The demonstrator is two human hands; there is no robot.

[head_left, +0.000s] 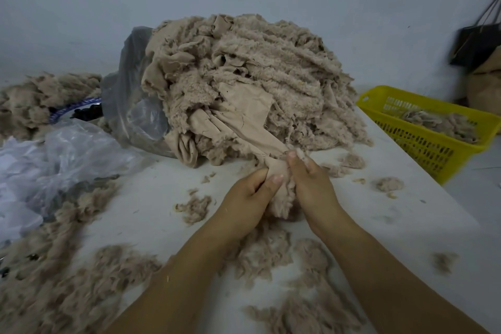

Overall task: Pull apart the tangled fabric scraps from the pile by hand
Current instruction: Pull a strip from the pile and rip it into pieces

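Now, head view: the camera is looking down across a white desk [160, 206] toward the pile.
Pile: a big heap of beige fabric scraps, the pile [244, 76], is sitting on the desk and spilling out of a clear plastic bag [127, 95] that is hugging its left side.
Held scrap: the held scrap [283, 195] is stretching from the pile's near foot toward the person, with its smooth side showing at the far end and its fuzzy side hanging nearer.
Left grip: the left grip [252, 198] is holding the held scrap just in front of the pile, with the thumb pressing on top and the fingers curling under.
Right grip: the right grip [311, 184] is lying against the scrap's right side, with thumb and forefinger pinching its fluffy upper edge.
Loose fluff: beige tufts [193, 207] are lying scattered on the desk in front of the pile.
Yellow basket [423, 149]: it is sitting to the right of the pile and holding some fluff.
White plastic sheet [40, 165]: it is lying crumpled to the left of the pile.
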